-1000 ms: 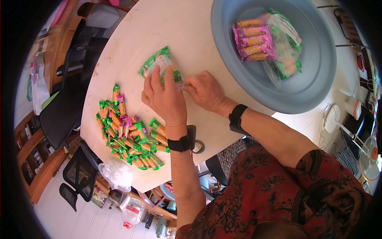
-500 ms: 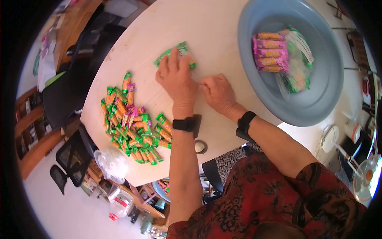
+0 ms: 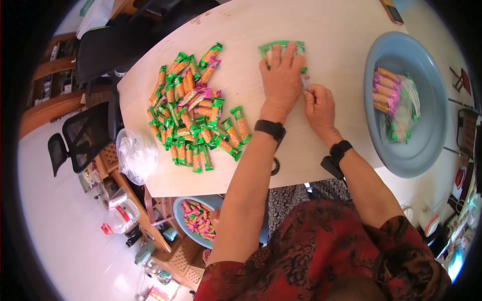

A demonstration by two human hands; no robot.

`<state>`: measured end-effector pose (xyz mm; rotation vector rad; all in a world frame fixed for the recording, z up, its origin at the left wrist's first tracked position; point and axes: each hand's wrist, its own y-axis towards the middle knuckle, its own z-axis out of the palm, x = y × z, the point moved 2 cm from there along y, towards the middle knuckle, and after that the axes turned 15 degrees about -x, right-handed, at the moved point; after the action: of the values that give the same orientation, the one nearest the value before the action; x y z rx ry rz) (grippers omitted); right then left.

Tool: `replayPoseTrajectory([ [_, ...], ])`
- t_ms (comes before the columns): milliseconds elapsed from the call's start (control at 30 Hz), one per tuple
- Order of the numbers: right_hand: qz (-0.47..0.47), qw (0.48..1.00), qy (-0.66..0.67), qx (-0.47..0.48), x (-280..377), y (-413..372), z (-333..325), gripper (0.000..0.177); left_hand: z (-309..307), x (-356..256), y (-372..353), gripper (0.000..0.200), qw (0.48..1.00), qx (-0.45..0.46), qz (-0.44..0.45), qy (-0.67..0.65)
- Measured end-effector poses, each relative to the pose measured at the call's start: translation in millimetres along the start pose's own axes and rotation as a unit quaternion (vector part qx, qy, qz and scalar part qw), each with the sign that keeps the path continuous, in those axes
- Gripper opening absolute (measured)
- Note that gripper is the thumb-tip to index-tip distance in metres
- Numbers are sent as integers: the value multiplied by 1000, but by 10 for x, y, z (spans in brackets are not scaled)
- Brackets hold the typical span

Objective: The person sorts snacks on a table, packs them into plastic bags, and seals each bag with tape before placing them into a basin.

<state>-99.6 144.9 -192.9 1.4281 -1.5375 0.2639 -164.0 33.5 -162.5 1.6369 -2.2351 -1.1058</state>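
My left hand (image 3: 282,83) lies palm down with its fingers spread over a green-edged clear packet (image 3: 302,49) on the table. Just right of it, my right hand (image 3: 320,108) is closed, its thumb and fingers pinched at a small whitish bit beside the packet's lower edge, too small to identify. A loose pile of small green and pink snack packs (image 3: 188,120) lies on the table, left of my left hand. In the blue basin (image 3: 433,118) at the right are a row of pink packs (image 3: 385,93) and clear bags with green print (image 3: 405,115).
The pale table (image 3: 241,25) has a curved edge. A dark ring-shaped object (image 3: 275,166) shows beside my left forearm. At lower left are a clear plastic bag (image 3: 138,155), a black chair (image 3: 90,135) and a second basin (image 3: 179,215) of snack packs, with part of another hand (image 3: 216,216).
The view has shifted, so the table's contents appear elsewhere in the frame. My left hand still rests on the packet, now turned straighter; my right hand's fingertips are nearer the packet's lower edge.
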Motion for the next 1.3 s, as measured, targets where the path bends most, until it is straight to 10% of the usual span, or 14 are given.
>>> replayPoseTrajectory([
  [300, 28, 999, 20, 3, -42, 38, -32, 10, 84, 29, -6, 33, 996, -80, -1, 25],
  [367, 156, 975, 152, 38, 74, 66, -178, 6, -87, 29, 28, 27, 1000, -23, -13, -2],
  [767, 181, 957, 67, 215, 1231, 68, -1209, 11, -1729, -100, -581, 21, 945, 199, -246, -78],
  [1300, 144, 868, 136, 456, 2040, -210, -1041, 8, -3348, -397, -1416, 17, 887, -47, -441, -125],
])
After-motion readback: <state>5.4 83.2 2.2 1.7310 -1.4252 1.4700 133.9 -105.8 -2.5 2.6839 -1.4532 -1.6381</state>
